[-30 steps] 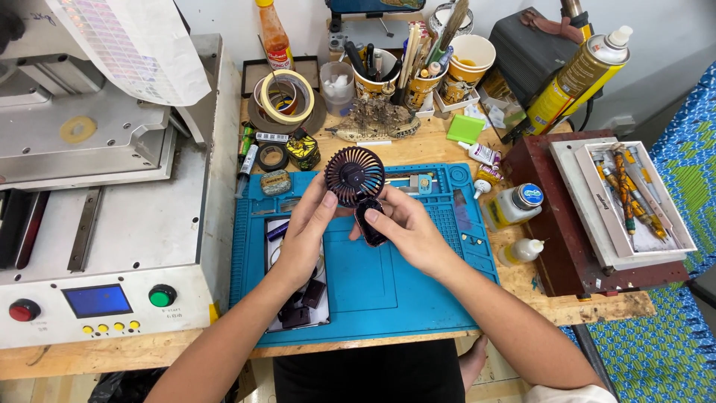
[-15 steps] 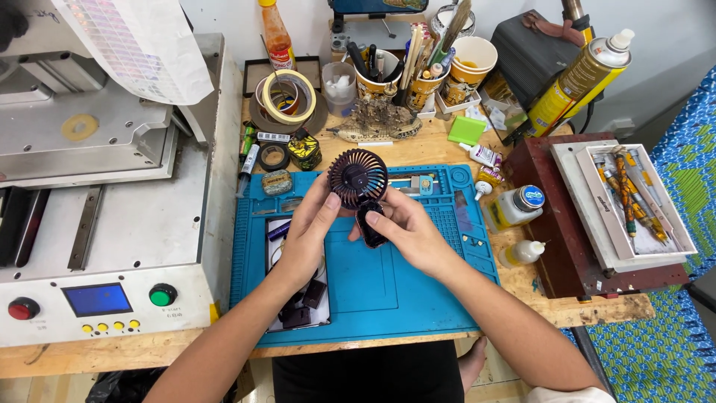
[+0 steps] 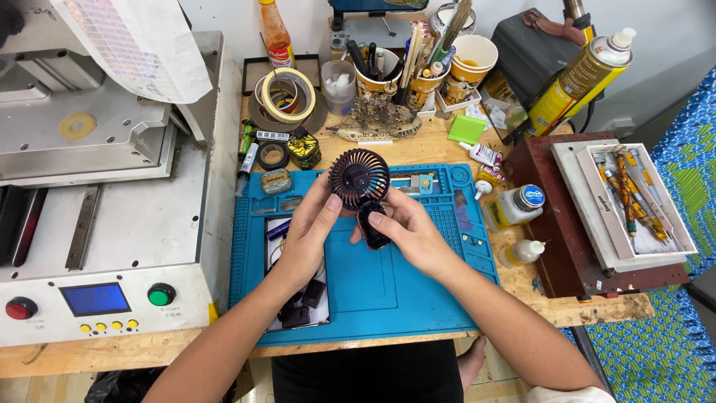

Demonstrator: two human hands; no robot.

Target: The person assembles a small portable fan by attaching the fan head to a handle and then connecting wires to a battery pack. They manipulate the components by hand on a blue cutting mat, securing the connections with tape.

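A small black hand-held fan [image 3: 359,179] with a round grille is held up over the blue work mat [image 3: 388,283]. My left hand [image 3: 309,235] touches the lower left edge of the grille with thumb and fingers. My right hand [image 3: 406,231] wraps around the fan's dark handle just below the head. Both hands hover above the mat's upper middle. Beneath my left wrist lies a white tray with small dark parts [image 3: 298,306].
A grey machine [image 3: 97,224] with a blue screen and red and green buttons fills the left. Tape rolls [image 3: 285,97], cups of tools [image 3: 418,71], glue bottles [image 3: 514,209], a yellow spray can [image 3: 582,78] and a tray of screwdrivers [image 3: 630,198] crowd the wooden bench.
The fan and both hands have stayed almost in place; only slight finger shifts on the fan.
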